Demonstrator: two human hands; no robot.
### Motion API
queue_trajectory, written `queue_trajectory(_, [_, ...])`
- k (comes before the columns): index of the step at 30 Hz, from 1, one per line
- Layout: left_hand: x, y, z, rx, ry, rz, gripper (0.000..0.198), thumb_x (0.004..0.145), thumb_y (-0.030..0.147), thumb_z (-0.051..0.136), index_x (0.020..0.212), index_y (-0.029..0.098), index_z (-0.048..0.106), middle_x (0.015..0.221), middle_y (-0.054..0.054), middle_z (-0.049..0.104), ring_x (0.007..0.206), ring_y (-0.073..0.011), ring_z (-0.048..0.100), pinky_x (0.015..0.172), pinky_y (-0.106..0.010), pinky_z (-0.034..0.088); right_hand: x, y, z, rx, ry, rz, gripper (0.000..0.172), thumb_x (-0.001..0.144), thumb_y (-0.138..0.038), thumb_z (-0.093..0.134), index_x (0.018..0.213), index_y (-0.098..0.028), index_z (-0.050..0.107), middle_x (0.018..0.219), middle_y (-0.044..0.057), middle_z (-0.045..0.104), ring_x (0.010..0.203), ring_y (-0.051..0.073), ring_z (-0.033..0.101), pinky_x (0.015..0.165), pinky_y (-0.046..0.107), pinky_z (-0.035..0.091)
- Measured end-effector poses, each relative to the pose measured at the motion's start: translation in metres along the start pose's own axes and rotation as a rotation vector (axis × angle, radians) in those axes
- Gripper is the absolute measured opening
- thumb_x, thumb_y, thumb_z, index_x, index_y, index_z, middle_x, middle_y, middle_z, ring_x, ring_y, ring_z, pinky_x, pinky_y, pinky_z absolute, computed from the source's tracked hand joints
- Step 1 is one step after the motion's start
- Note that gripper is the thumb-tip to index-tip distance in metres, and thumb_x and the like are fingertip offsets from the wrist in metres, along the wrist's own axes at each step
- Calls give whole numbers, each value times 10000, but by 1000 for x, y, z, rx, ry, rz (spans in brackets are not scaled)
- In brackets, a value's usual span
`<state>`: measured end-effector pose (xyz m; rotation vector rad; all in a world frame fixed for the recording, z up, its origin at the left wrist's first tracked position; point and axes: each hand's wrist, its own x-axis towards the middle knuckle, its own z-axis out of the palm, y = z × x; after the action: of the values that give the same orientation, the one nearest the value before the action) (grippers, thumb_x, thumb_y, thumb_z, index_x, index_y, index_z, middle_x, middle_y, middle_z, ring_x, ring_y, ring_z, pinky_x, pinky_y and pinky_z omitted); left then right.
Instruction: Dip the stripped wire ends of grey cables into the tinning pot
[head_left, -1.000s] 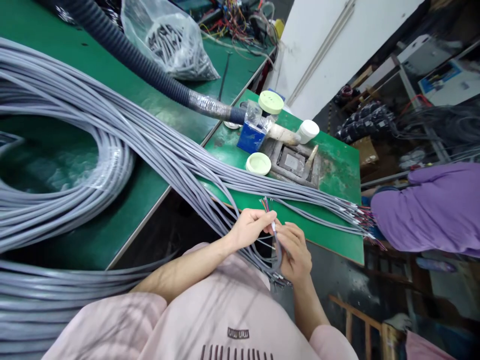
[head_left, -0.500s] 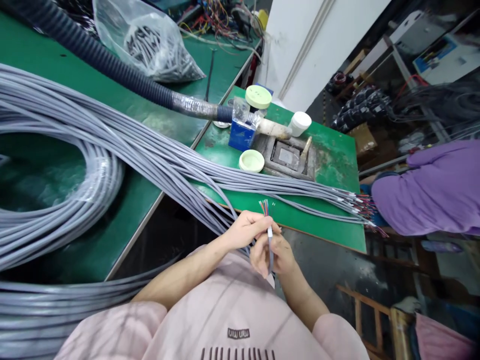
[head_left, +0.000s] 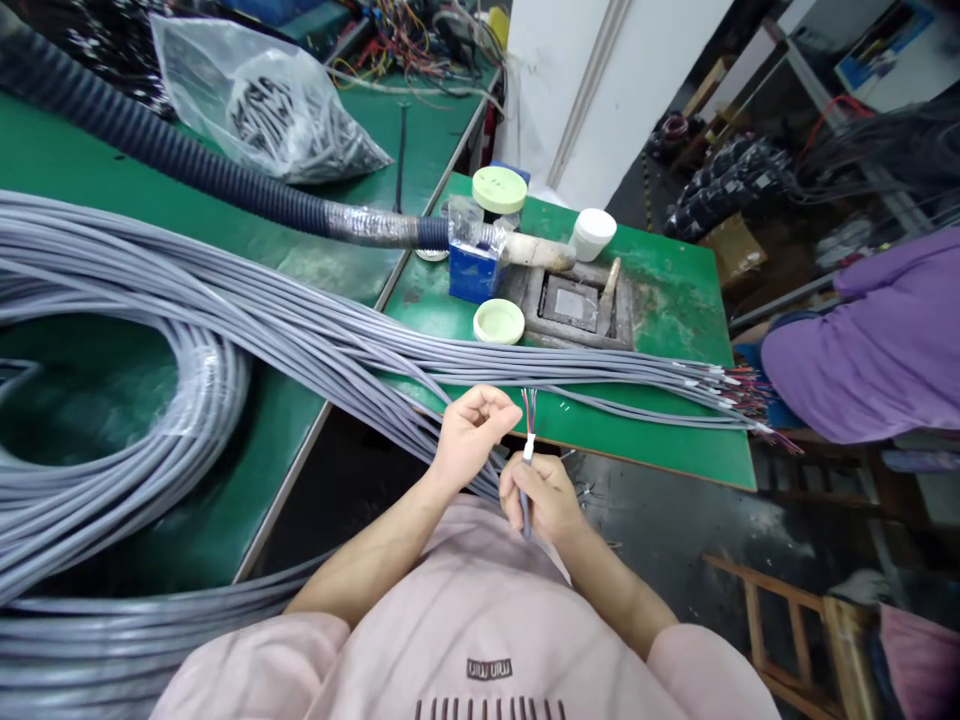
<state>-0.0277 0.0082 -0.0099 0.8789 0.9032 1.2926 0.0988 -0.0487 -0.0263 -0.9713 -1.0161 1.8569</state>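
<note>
Along the left edge of view, a big coil of grey multi-core cable (head_left: 202, 400) on a green workbench (head_left: 337, 265), its loops left wide and bound with clear film, probably against tangling. Above it, a ribbed dark hose (head_left: 150, 150) running toward a blue box (head_left: 472, 272), and behind the hose, a clear plastic bag (head_left: 277, 115) of dark pieces. Out from the coil, a long bundle of cut grey cables (head_left: 300, 325) laid nearly parallel across the benches, likely so that single ends come easily to hand. Just below the bundle, the left hand (head_left: 471, 432) curled and half clenched, fingertips drawn together, nothing visible in it, though impossible to tell whether something fine sits between them. Right beside it, the right hand (head_left: 544, 497) closed around one grey cable (head_left: 525, 515), grasping just under a white sleeve (head_left: 529, 447). Above that sleeve, thin coloured wires (head_left: 529, 408) fanning upward, raised apart from the bundle, seemingly for a clear view of the cores. Farther right, on a second green bench (head_left: 675, 280), a pale green lid (head_left: 499, 321), a white jar (head_left: 592, 228) and a metal tray (head_left: 570, 305) with a wooden spatula (head_left: 607, 297), all just above the cable run. At the far end, the bundle's stripped coloured tips (head_left: 739, 392) gathered together, close to a co-worker's purple sleeve (head_left: 862, 345).
</note>
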Motion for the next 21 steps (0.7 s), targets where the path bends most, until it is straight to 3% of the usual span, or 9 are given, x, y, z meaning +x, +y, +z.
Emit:
queue_trajectory(14, [-1,7,7,27,36,-46,257,689,383,753,718,164,622,448,91,421,404,-30,312,433,-171,300,4,-6,4,-61,9,15,431,819,-565,585,681,-157,601,413,-21,568,294,75,423,329,183,306])
queue_trajectory(21, [0,0,4,-19,18,-46,230,728,357,741,709,158,628,444,92,388,411,-24,286,424,-164,253,6,-3,3,41,9,23,365,827,-474,589,669,-147,617,403,-6,578,289,78,432,337,189,296])
